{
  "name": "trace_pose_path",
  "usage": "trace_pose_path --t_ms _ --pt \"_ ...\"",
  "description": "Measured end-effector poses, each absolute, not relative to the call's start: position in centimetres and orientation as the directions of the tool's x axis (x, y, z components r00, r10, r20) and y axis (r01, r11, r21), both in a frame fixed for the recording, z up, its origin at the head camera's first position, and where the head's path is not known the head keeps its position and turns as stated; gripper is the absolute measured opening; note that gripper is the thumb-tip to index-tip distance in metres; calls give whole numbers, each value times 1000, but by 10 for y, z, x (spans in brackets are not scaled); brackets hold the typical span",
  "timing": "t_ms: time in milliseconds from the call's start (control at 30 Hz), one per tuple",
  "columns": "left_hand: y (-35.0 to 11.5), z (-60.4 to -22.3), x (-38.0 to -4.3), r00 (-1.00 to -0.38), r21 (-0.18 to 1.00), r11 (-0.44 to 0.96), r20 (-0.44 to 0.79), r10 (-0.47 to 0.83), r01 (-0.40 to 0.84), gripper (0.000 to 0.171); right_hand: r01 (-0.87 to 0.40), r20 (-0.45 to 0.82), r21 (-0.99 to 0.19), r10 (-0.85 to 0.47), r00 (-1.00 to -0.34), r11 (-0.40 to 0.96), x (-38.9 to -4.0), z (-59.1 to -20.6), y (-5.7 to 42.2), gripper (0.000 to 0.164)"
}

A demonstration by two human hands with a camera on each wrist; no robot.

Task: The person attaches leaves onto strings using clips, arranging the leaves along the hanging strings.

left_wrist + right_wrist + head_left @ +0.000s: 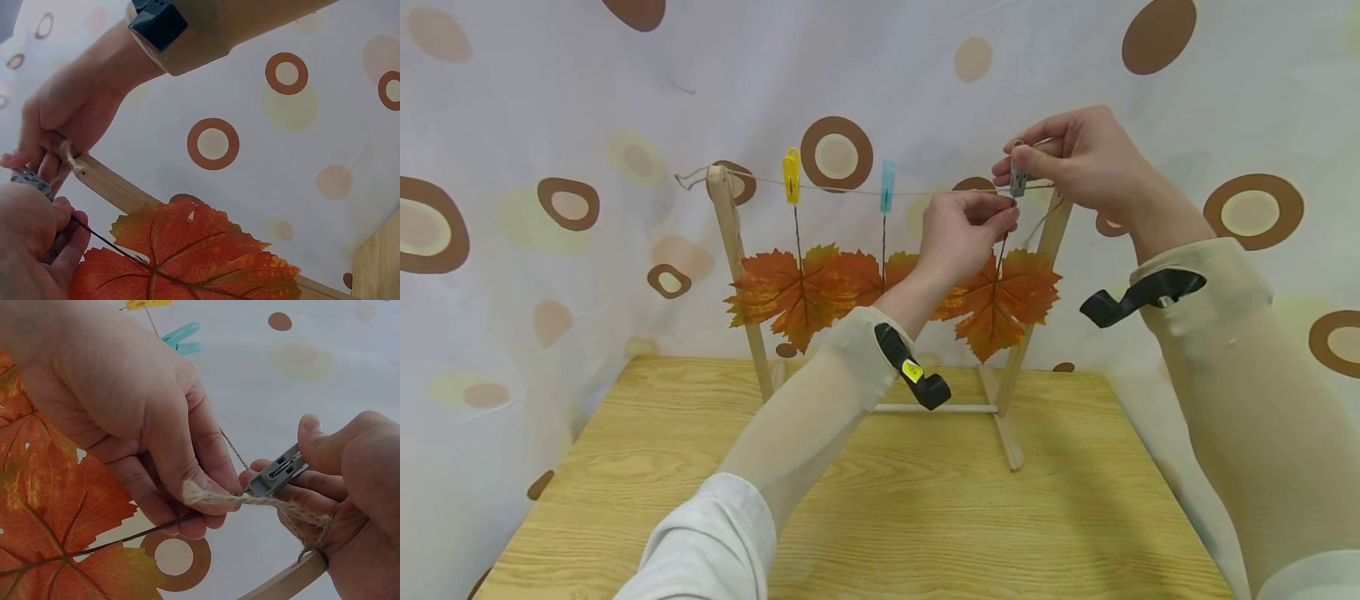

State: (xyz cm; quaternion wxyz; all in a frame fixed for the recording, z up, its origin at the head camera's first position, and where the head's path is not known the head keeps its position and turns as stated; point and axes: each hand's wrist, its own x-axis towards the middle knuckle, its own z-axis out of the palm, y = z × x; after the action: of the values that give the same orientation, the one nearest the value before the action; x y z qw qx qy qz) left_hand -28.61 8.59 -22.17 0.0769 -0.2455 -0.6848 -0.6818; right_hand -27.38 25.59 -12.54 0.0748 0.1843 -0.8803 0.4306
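Observation:
My left hand (958, 237) pinches the dark stem of an orange-red maple leaf (997, 312) on the right side, close to the stem's upper end. In my right hand (1093, 162), a grey clothespin (1018, 171) is held between thumb and fingers. Its lower end meets the twine (842, 192) near the stem tip; the right wrist view shows the clothespin (275, 475) right beside the left fingertips. Whether its jaws bite on the stem cannot be told. The leaf (187, 250) hangs below the left hand in the left wrist view.
The twine spans a wooden frame (730, 221) standing on a wood-grain table (880, 517). A yellow clothespin (792, 177) and a light-blue clothespin (887, 187) each hold a leaf by its stem. The middle leaf is partly behind my left arm. A patterned cloth hangs behind.

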Motion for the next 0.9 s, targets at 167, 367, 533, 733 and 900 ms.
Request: trace_pose_path --t_ms 167,367,533,733,900 --pt "86 -223 -285 -859 891 -71 451 243 447 18 -436 311 -675 -306 -900 595 -273 -124 258 40" --pt "84 -224 -285 -846 875 -43 477 237 482 16 -482 338 -626 -343 -876 613 -274 -125 262 40" --pt "83 -226 -286 -834 867 -18 485 264 499 18 -485 341 -621 -345 -874 616 -273 -128 266 39" --pt "78 -227 -286 -832 862 30 479 280 507 22 -483 351 -651 -332 -876 585 -274 -131 268 37" --pt "70 -229 -284 -822 841 78 497 277 535 26 -479 376 -650 -299 -877 590 -273 -133 268 38"
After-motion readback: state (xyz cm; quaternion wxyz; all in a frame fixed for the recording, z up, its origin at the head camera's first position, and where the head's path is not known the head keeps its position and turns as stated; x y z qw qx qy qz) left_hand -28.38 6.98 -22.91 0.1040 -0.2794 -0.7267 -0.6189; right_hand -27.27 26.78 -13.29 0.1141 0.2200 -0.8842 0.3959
